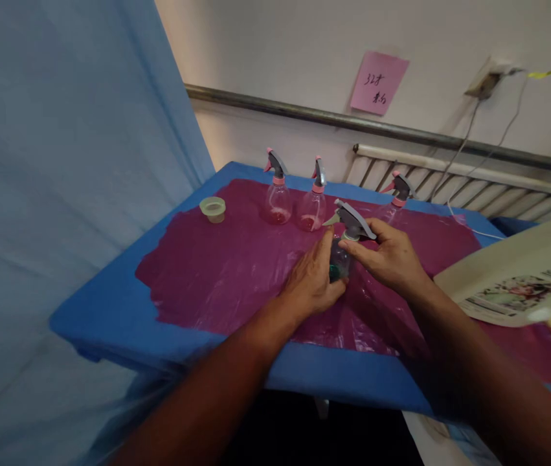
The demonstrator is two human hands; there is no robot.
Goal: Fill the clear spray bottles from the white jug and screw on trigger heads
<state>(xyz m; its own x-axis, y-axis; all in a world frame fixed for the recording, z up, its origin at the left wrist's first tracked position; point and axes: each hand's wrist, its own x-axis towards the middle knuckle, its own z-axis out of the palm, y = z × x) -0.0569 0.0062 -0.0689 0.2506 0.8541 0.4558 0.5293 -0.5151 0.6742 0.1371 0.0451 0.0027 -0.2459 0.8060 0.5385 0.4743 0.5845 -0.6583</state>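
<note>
Magenta sheet (236, 272) over blue table (110, 317)

The spray bottle (339, 262) in the left hand (311, 279) is looking like clear, glossy plastic, and its trigger head (353, 222) under the right hand (392, 259) is showing as matt grey plastic. The magenta sheet (226, 272) is gleaming as thin, wrinkled plastic film, catching light in its creases. Beneath it, the blue cover (110, 314) on the surface is reading as smooth matt cloth, possibly non-woven, though the blur is making that hard to judge. The curtain (61, 162) is looking like the same soft matt fabric. The rail (304, 115) is shining like brushed metal. The pink note (378, 83) is sitting flat as matt paper. The small cup (213, 208) is looking like pale, translucent plastic.
</note>
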